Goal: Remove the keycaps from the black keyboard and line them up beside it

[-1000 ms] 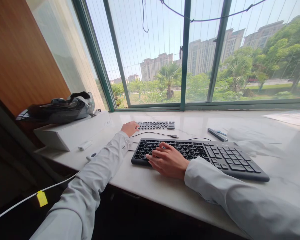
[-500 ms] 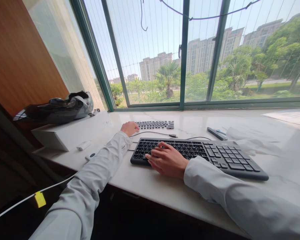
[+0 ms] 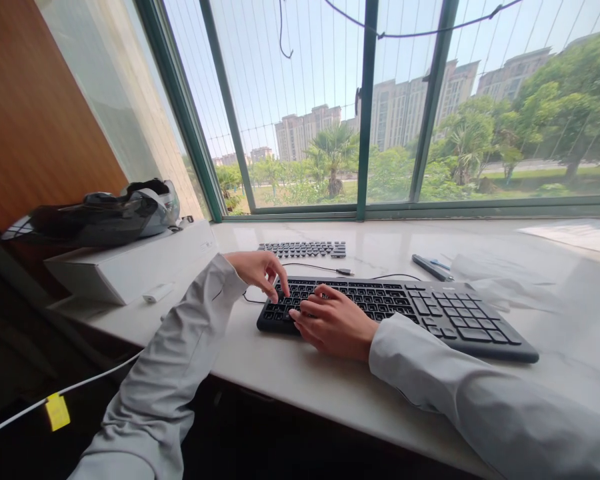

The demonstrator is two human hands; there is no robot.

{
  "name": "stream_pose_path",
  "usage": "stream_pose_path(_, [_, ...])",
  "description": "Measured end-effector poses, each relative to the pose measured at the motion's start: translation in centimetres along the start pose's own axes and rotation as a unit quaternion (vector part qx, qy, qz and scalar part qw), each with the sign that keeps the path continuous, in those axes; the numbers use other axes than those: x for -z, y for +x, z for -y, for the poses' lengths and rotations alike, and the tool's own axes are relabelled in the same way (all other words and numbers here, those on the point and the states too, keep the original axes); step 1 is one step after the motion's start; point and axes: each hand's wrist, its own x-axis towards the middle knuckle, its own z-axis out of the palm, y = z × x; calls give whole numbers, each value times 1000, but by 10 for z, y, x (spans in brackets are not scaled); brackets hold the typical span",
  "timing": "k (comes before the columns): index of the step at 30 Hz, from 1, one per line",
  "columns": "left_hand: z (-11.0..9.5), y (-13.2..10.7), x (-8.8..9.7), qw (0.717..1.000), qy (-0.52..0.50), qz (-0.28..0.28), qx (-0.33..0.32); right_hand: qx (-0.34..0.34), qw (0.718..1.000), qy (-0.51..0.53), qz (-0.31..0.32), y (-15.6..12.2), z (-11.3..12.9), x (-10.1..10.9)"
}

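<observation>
A black keyboard point(image 3: 430, 313) lies on the white marble sill point(image 3: 305, 380). My right hand point(image 3: 333, 323) rests on its left part, fingers loosely bent over the keys. My left hand point(image 3: 257, 268) hovers over the keyboard's top-left corner with thumb and forefinger pinched and pointing down; whether they hold something small is unclear. Behind the keyboard, rows of loose black keycaps point(image 3: 303, 249) are laid out on the sill.
The keyboard's thin cable ends in a plug point(image 3: 347, 272). A dark pen-like tool point(image 3: 431, 267) and clear plastic wrap point(image 3: 505, 283) lie to the right. A white box point(image 3: 130, 267) bearing a dark bag point(image 3: 95, 217) stands left. A white cable with a yellow tag point(image 3: 57, 411) hangs below.
My left hand has come back from the rows of loose keycaps to the keyboard's top-left corner, fingers now pinched downward. My right hand has stayed on the keys.
</observation>
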Motion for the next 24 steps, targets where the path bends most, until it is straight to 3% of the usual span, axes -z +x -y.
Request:
stream_pose_path(2, [-8, -1, -5, 1000, -5, 30, -7, 3, 1000, 5, -6, 0, 0, 1])
stream_pose_path(9, [-24, -1, -16, 993, -6, 51, 108, 5, 1000, 13, -3, 1, -1, 1])
stream_pose_path(24, [-22, 5, -21, 992, 41, 28, 113, 8, 1000, 12, 2, 0, -1, 0])
